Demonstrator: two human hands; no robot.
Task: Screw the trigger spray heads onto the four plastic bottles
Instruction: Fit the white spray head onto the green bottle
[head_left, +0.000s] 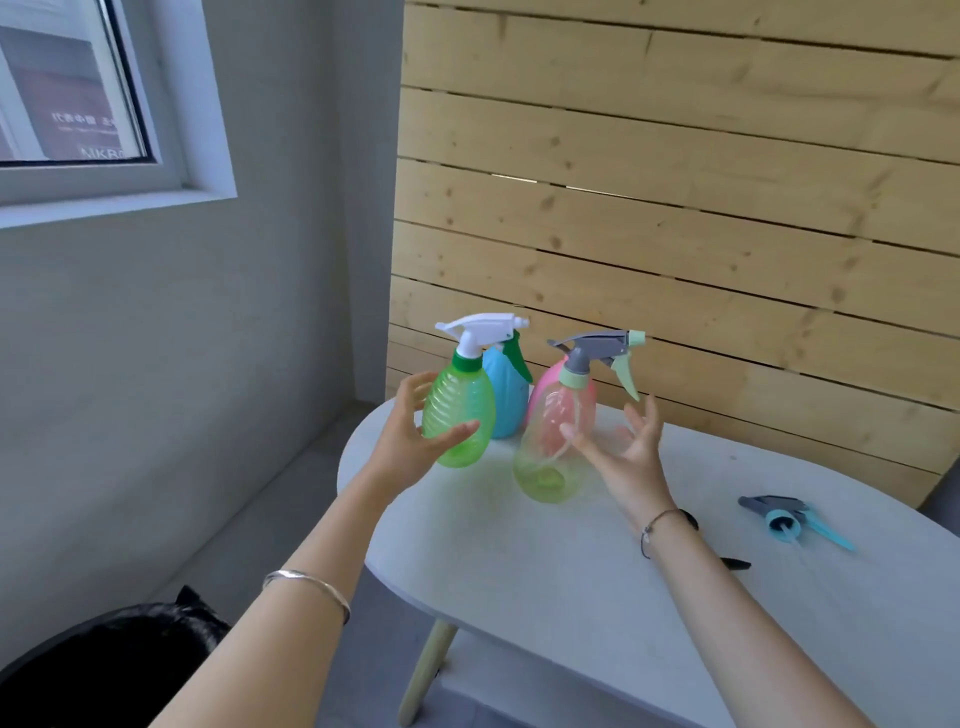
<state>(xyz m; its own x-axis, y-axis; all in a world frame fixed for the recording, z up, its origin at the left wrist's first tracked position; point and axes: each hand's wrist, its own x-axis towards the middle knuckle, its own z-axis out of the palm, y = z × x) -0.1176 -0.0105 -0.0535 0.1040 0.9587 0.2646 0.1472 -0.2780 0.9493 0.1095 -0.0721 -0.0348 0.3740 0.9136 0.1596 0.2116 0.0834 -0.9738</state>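
Observation:
A green bottle (457, 415) with a white spray head (483, 330) stands at the table's far left. My left hand (410, 436) cups it loosely, fingers spread, thumb across its front. A pale green see-through bottle (545, 457) with a grey and mint spray head (597, 348) stands in the middle. My right hand (623, 452) is just to its right, palm open and fingers apart, holding nothing. Behind these stand a blue bottle (506, 395) and a pink bottle (550, 384), both without visible heads. A loose grey and blue spray head (784, 517) lies at the right.
A dark object (735, 563) lies on the white oval table (571, 571), partly hidden by my right wrist. A wooden slat wall (675, 182) rises right behind the bottles. The table's left edge drops to the floor, near a black shape (104, 654).

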